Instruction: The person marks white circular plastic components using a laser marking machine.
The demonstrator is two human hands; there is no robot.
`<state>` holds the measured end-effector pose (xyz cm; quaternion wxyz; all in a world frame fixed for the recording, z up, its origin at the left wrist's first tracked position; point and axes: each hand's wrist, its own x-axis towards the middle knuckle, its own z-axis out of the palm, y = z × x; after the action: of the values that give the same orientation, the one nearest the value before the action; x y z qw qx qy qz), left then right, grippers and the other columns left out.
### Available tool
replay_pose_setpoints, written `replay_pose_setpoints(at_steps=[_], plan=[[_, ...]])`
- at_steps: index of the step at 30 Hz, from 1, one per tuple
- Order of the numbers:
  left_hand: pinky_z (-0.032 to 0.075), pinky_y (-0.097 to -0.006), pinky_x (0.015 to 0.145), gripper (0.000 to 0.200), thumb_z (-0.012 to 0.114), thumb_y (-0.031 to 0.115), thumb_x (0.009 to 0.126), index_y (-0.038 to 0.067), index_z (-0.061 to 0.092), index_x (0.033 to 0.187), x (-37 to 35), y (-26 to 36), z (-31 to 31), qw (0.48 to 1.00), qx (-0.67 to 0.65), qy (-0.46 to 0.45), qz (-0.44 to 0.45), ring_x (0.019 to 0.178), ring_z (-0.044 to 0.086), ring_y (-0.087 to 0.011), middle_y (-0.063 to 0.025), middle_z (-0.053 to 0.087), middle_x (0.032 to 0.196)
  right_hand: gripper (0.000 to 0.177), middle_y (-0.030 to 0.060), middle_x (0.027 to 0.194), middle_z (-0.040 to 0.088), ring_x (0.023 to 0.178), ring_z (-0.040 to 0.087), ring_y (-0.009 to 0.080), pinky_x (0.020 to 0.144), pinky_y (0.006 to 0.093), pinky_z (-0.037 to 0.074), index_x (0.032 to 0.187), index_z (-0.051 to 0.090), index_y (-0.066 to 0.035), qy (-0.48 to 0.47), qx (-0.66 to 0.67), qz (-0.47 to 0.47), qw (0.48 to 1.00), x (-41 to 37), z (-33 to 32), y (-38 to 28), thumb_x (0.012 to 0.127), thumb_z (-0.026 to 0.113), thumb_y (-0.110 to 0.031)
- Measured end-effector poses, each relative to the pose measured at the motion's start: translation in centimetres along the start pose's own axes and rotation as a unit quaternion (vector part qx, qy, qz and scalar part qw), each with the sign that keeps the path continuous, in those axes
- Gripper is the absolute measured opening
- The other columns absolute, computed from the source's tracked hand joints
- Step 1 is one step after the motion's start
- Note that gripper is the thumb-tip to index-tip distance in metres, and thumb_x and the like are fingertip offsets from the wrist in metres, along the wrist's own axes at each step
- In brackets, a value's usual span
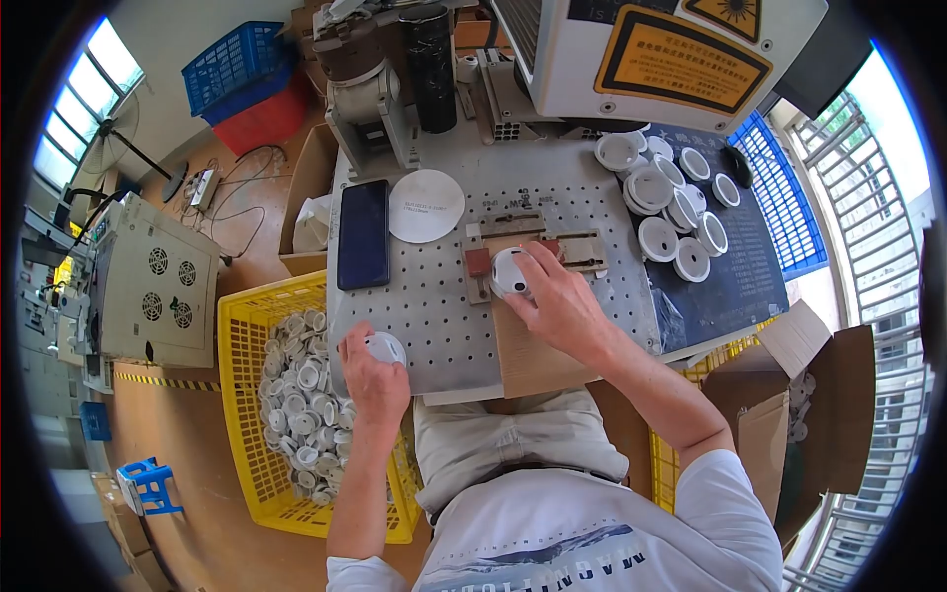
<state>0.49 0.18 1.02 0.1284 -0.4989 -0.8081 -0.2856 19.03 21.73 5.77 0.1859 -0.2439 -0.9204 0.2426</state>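
Observation:
My right hand (562,304) has its fingers closed on a white round cap (507,276) with dark holes in its face. That cap sits at the metal fixture (584,253), beside its reddish-brown block (477,262). At the front left edge of the perforated metal worktable (444,340), my left hand (375,383) grips another white round cap (386,348). Its fingers are curled around that cap's rim. A piece of brown cardboard (533,357) lies beneath my right wrist.
A phone (363,235) and a white disc (426,206) lie left of the fixture. Several white ring-shaped parts (658,239) stand on a dark board (735,286) at right. A yellow basket (242,395) holds many white parts. Overhead hangs a machine head (681,59) with warning labels.

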Motion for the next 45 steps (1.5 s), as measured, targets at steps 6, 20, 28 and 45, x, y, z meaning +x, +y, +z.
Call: replay_pose_setpoints(at_steps=[6,20,28,45], plan=[[0.043,-0.0483,0.088,0.016,0.059,-0.012,0.054,-0.011,0.057,0.07,0.0,-0.2,0.6,1.0,-0.011,0.015,-0.019,0.1,0.053,-0.0412,-0.0215,0.054,0.112,0.04,0.0306,0.134,0.049,0.086,0.067,0.0449,0.072,0.0481,0.057,0.115,0.052,0.005,-0.018,-0.031,-0.006,0.999,0.6,-0.3,0.1,0.086,0.07,-0.017],[0.041,-0.0486,0.095,0.036,0.046,-0.012,0.066,-0.015,0.054,0.101,-4.3,-3.9,-4.7,0.992,-0.025,0.0,-0.123,0.106,0.053,-0.0442,-0.0246,0.056,0.111,0.034,0.0137,0.129,0.057,0.079,0.067,0.0359,0.067,0.0426,0.056,0.115,0.059,-0.003,0.138,-0.02,0.036,0.99,-3.4,-2.9,3.3,0.085,0.069,-0.017],[0.036,-0.0456,0.105,0.043,0.044,-0.012,0.071,-0.012,0.052,0.113,-10.6,-12.5,-9.9,0.928,0.129,0.086,-0.339,0.117,0.05,-0.0425,-0.0276,0.055,0.119,0.027,0.0125,0.117,0.063,0.077,0.066,0.0395,0.067,0.046,0.054,0.112,0.06,-0.004,0.203,-0.178,0.102,0.958,-7.3,-7.6,11.6,0.087,0.065,-0.011],[0.039,-0.0471,0.098,0.013,0.063,0.006,0.071,-0.004,0.071,0.07,11.6,12.8,10.9,0.961,0.039,-0.112,0.251,0.116,0.049,-0.0375,-0.0243,0.067,0.09,0.019,0.0047,0.077,0.06,0.054,0.05,0.0088,0.049,0.0257,0.041,0.109,0.061,0.001,0.051,0.492,0.346,0.798,-9.0,-7.6,7.4,0.096,0.06,-0.013]])
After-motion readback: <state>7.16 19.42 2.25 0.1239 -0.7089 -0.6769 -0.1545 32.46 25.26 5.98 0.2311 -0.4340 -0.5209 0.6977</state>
